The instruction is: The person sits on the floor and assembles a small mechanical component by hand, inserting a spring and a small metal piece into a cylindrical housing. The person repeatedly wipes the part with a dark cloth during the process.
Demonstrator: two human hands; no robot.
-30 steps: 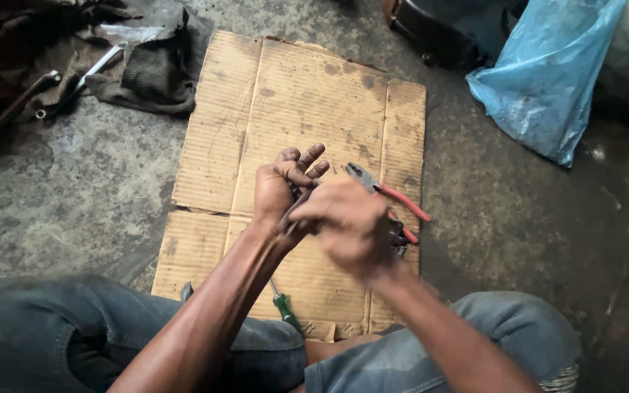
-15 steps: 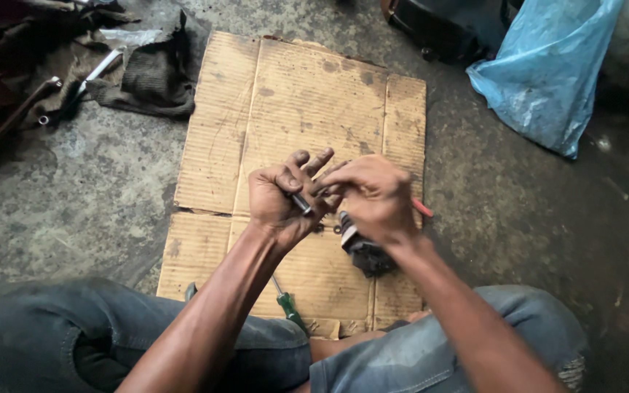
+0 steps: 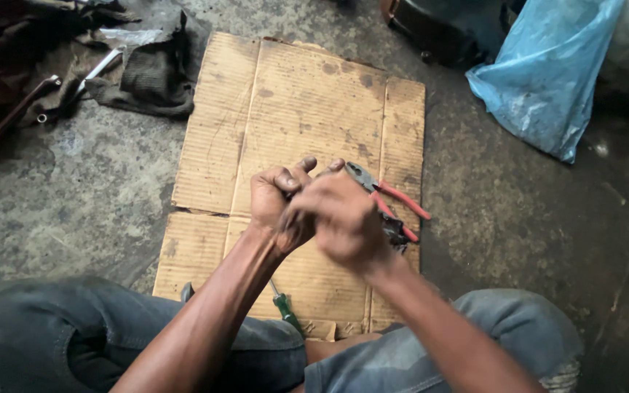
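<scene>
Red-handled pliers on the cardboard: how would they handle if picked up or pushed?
The pliers look like metal, so probably stiff and heavy for their size. They lie flat on the cardboard, so they would likely slide rather than roll. The handles are spread, so they may swing at the joint when lifted.

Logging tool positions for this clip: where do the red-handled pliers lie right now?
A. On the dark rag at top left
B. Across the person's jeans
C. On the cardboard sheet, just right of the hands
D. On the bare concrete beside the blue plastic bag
C: the red-handled pliers rest on the cardboard sheet, just beyond the right hand, well apart from the blue plastic bag.
</scene>
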